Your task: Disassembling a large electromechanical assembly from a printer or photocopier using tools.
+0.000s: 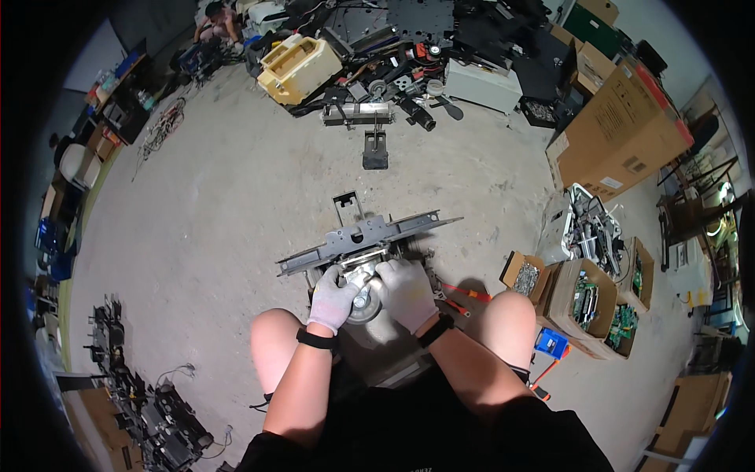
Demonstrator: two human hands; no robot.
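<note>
Between my knees lies a metal assembly with a long grey bracket (370,238) set crosswise at its far side. Nearer to me it carries a silver metal part (360,277) and a round metal disc (364,316). My left hand (332,300), in a pale work glove, is closed with its fingertips at the left side of the silver part. Opposite it my right hand (405,294), gloved too, has its fingers curled over the right side. The gloves hide where exactly the fingers grip. Beside my right knee lie red-handled tools (462,299) on the floor.
Cartons of green circuit boards (586,303) and a small box of screws (525,275) stand to the right, before a large cardboard box (621,130). Scrap parts and a yellow bin (297,71) pile up ahead. Black machine parts (161,409) lie lower left. A person (218,22) crouches far off.
</note>
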